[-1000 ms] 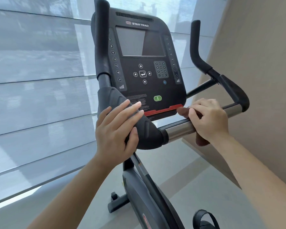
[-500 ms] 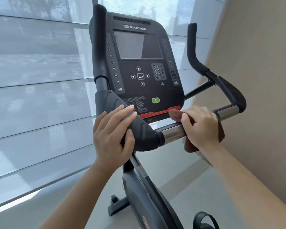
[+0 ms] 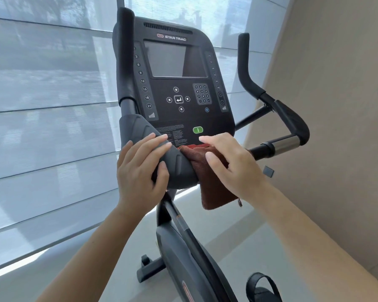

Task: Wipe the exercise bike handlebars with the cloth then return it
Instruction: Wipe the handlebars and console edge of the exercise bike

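The exercise bike's handlebar has a black padded left grip (image 3: 179, 168) and, to the right, a chrome section (image 3: 286, 143) ending in a black bend. My left hand (image 3: 138, 171) rests on the padded grip, fingers flat on top and thumb against its near side. A brown cloth (image 3: 216, 192) is draped over the bar just right of that grip and hangs below it. My right hand (image 3: 234, 166) lies on the cloth with fingers and thumb stretched out, pressing it against the bar.
The black console (image 3: 179, 83) with screen and keypad rises behind the bar, between two upright black horns (image 3: 124, 51) (image 3: 244, 68). A beige wall (image 3: 336, 105) stands close on the right, and blinds cover the window on the left. Below are the bike frame (image 3: 183, 247) and a pedal strap (image 3: 260, 286).
My right hand slid the cloth leftward along the bar from the chrome section to beside the padded grip, and its fingers uncurled. My left hand stayed on the grip.
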`<state>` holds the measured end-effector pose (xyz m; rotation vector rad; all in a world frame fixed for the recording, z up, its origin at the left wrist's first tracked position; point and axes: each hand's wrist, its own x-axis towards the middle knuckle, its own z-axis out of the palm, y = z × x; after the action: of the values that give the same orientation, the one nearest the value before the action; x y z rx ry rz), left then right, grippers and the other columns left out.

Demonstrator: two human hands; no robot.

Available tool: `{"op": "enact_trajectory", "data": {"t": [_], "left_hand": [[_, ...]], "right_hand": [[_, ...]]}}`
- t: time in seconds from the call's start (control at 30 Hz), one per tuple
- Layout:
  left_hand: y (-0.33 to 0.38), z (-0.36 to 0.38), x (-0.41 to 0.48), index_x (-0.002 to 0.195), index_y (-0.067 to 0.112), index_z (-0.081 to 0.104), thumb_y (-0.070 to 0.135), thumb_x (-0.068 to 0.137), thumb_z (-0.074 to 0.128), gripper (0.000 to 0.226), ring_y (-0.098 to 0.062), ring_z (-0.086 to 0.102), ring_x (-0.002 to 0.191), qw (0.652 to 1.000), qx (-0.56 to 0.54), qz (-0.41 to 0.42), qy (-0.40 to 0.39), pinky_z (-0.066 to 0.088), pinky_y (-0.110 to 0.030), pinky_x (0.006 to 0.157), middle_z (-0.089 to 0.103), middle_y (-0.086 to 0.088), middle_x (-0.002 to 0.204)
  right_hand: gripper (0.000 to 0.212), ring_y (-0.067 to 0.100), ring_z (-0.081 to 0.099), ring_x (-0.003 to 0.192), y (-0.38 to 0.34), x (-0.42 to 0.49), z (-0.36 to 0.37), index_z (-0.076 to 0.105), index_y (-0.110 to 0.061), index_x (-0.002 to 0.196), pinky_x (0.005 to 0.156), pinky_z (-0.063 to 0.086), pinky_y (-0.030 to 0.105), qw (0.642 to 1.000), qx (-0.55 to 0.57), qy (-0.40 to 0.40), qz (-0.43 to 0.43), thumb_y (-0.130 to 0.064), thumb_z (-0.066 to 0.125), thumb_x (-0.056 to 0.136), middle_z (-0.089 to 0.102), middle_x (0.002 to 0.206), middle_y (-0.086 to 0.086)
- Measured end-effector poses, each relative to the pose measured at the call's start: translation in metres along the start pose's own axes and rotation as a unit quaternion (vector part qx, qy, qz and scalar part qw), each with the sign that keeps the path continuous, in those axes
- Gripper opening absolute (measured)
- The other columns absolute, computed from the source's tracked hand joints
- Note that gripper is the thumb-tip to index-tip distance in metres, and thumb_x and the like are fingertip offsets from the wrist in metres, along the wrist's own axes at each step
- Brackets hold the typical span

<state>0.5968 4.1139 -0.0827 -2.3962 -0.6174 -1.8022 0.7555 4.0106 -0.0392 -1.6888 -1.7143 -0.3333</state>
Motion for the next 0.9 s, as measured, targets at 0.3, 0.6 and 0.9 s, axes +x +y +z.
{"op": "enact_trajectory", "data": {"t": [0.3,0.6,0.9], "left_hand": [[0.006,-0.002,-0.004,0.103,0.005,0.066,0.012,0.085,0.038,0.034,-0.022,0.05,0.119,0.998,0.041,-0.026,-0.027,0.036,-0.056,0.098,0.064,-0.007,0.117],[0.062,0.023,-0.008,0.106,0.007,0.066,0.016,0.085,0.044,0.031,-0.02,0.046,0.123,0.996,0.072,0.027,-0.044,0.028,-0.045,0.102,0.063,-0.005,0.119],[0.106,0.077,0.012,0.111,0.009,0.064,0.02,0.086,0.047,0.032,-0.026,0.052,0.119,0.988,0.129,-0.032,-0.085,0.034,-0.043,0.1,0.063,-0.007,0.119]], "right_hand": [[0.039,0.028,0.061,0.077,0.041,0.001,0.007,0.068,-0.008,0.091,0.071,0.052,0.042,0.994,-0.079,0.073,-0.029,-0.032,0.037,0.085,0.069,0.084,0.008],[0.034,0.025,0.061,0.085,0.07,-0.01,0.02,0.068,-0.008,0.093,0.082,0.046,0.038,0.978,-0.081,0.185,-0.053,-0.027,0.041,0.086,0.069,0.09,0.008],[0.037,0.03,0.062,0.072,0.162,-0.001,-0.014,0.069,-0.003,0.082,0.072,0.049,0.038,0.965,-0.123,0.212,-0.093,-0.024,0.039,0.082,0.069,0.078,0.012]]}}
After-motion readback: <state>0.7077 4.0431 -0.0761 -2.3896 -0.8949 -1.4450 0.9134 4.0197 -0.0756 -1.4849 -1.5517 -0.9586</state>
